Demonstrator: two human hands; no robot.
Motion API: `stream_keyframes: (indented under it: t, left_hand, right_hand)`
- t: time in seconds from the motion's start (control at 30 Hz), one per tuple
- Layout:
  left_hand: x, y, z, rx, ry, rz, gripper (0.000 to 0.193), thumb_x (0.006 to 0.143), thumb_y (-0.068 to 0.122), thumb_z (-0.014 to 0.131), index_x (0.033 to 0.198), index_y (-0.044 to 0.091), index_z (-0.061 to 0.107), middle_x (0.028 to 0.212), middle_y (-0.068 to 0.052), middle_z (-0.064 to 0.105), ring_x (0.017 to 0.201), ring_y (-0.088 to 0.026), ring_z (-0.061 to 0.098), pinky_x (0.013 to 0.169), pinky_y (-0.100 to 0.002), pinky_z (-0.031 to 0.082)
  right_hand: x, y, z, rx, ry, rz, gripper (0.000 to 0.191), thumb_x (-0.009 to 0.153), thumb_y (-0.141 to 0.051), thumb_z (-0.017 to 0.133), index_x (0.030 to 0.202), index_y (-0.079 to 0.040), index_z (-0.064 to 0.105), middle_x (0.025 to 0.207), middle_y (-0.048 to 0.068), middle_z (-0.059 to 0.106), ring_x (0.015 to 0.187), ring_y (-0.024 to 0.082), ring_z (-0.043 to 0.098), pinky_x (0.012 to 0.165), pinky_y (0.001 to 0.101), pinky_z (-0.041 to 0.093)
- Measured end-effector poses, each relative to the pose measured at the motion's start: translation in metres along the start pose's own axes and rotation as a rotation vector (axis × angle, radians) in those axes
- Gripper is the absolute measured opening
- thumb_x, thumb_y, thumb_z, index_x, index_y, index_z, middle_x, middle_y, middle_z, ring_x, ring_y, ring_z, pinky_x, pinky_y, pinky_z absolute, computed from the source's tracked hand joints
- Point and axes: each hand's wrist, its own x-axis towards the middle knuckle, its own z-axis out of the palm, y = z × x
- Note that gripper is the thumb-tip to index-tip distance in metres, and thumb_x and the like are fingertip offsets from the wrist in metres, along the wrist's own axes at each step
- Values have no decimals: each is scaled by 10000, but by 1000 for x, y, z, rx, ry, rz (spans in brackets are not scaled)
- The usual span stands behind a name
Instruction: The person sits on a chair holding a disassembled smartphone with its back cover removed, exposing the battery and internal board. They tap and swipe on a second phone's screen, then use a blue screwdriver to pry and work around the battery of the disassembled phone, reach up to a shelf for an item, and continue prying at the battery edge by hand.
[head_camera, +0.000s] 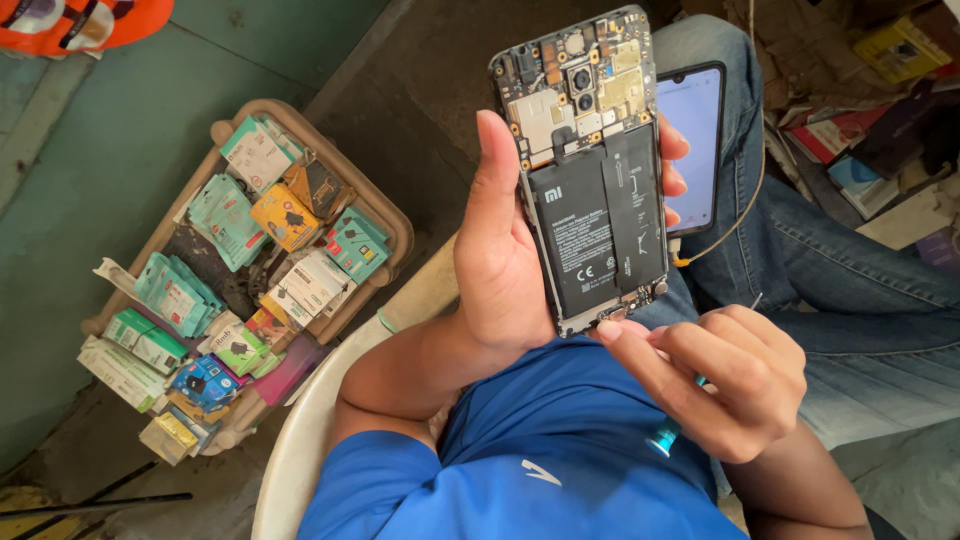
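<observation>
We hold an open phone in our left hand. The back cover is off, so we see its insides. A big black battery fills the lower part. Above it sit small metal and gold parts and the round camera eyes. Our left thumb lies along the phone's left edge, and our fingertips peek out on the right edge. So this hand is wrapped around the phone and grips it by its sides. The phone stands up tall in the middle of the view, a bit tilted.

Our right hand is just below the phone, near us. Its fingers are curled together around a thin tool with a blue-green handle. The first finger reaches out, and its tip touches the bottom edge of the phone. A thin metal point sticks up from behind the hand.

A second phone lies on our knee, behind the open one. Its screen glows pale blue. An orange cable curves down from near it over our blue jeans.

On the left, on the floor, is a tan tray. It is full of small packets in green, yellow and white. Books and papers lie far off on the right.
</observation>
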Motion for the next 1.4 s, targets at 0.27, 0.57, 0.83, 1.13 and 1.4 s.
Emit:
stream_keyframes:
  t: [0.27, 0.57, 0.83, 1.13, 1.4]
  left_hand:
    - [1, 4, -4, -79, 20, -68, 850, 1195, 683, 231, 1350, -108, 500, 1240, -210, 578, 1092, -252, 602, 989, -398, 522]
    - [-2, 10, 14, -161, 33, -114, 861, 1198, 693, 251, 1317, -117, 517, 1218, -213, 594, 1059, -259, 621, 987, -406, 559]
    - [7, 11, 0, -114, 44, -113, 867, 1187, 696, 249, 1316, -118, 519, 1220, -212, 595, 1058, -260, 621, 985, -410, 560]
    - [9, 5, -9, -94, 48, -97, 862, 1195, 692, 245, 1314, -116, 521, 1215, -211, 595, 1055, -259, 622, 985, -409, 561]
    - [10, 5, -12, -92, 30, -106, 870, 1185, 698, 244, 1309, -118, 521, 1216, -210, 594, 1054, -259, 624, 975, -408, 563]
  right_hand:
    - [-14, 2, 1, -8, -2, -16, 343, 737, 29, 886, 1055, -41, 780, 942, 52, 450, 590, 162, 507, 529, 335, 396]
    - [-18, -3, -12, -49, 28, 5, 333, 762, 77, 855, 1074, -5, 770, 959, 62, 461, 598, 155, 521, 553, 332, 397]
    - [-20, 9, 1, -42, 22, 9, 335, 758, 72, 854, 1066, -25, 764, 943, 57, 452, 601, 166, 537, 558, 340, 423]
    - [-29, 13, 5, -38, 11, 40, 355, 709, 54, 845, 1053, -13, 784, 974, 70, 453, 619, 179, 540, 571, 346, 451]
    - [-27, 14, 7, -44, 17, 26, 342, 716, 43, 852, 1046, -24, 790, 976, 68, 453, 632, 182, 531, 571, 346, 450]
